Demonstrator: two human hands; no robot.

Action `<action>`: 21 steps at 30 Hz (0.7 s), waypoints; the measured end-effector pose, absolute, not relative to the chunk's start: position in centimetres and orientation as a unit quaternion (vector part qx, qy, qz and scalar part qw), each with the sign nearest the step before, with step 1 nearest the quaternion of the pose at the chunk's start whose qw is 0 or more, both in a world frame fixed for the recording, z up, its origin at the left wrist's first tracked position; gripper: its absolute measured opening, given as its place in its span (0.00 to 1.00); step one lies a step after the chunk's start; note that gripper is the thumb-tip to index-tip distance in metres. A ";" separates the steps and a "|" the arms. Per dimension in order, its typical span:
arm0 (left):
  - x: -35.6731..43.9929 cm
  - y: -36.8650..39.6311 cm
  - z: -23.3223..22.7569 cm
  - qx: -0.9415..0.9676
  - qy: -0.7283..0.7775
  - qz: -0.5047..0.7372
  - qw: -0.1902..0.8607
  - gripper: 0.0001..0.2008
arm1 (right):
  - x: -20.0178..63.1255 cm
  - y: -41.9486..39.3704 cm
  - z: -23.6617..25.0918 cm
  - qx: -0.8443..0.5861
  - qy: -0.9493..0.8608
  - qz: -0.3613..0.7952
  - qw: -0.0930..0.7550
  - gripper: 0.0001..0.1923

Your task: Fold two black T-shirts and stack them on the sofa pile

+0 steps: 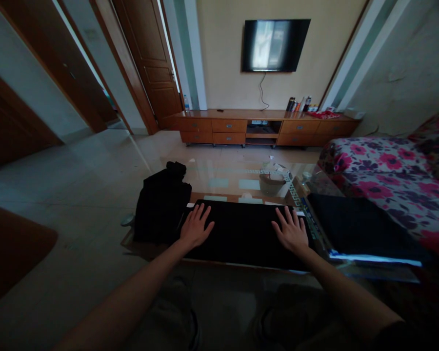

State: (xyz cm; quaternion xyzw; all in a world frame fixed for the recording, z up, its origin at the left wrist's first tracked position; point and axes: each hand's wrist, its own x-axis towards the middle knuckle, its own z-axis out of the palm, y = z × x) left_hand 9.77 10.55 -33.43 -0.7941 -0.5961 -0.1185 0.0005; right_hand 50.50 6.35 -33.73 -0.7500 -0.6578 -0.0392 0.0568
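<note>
A black cloth, folded into a flat rectangle (243,236), lies along the near side of the glass coffee table (219,183). My left hand (195,226) rests flat on its left end, fingers spread. On the right end lies my right hand (291,230), palm down with the fingers apart. White edges show from under the cloth near both hands. Left of it sits a rumpled heap of black clothing (161,207). A dark folded pile (362,226) with a pale blue-white lower edge lies to the right.
A bowl (272,184) holding a plastic bag and a small glass (306,177) stand on the table's far right. Beside it is a flower-patterned sofa (380,153). A low wooden cabinet (229,126) runs along the wall under a television (274,46). A rounded brown edge (18,243) juts in at left.
</note>
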 end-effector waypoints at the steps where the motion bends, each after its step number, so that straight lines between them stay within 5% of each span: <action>1: 9.7 10.6 -33.4 -0.796 -0.594 -0.118 -0.005 0.34 | 50.7 6.4 -33.9 -0.752 -0.656 -0.036 0.054 0.34; 21: 8.8 11.1 -31.5 -0.657 -0.733 -0.171 -0.033 0.32 | 52.7 7.4 -34.9 -0.804 -0.590 -0.004 0.079 0.40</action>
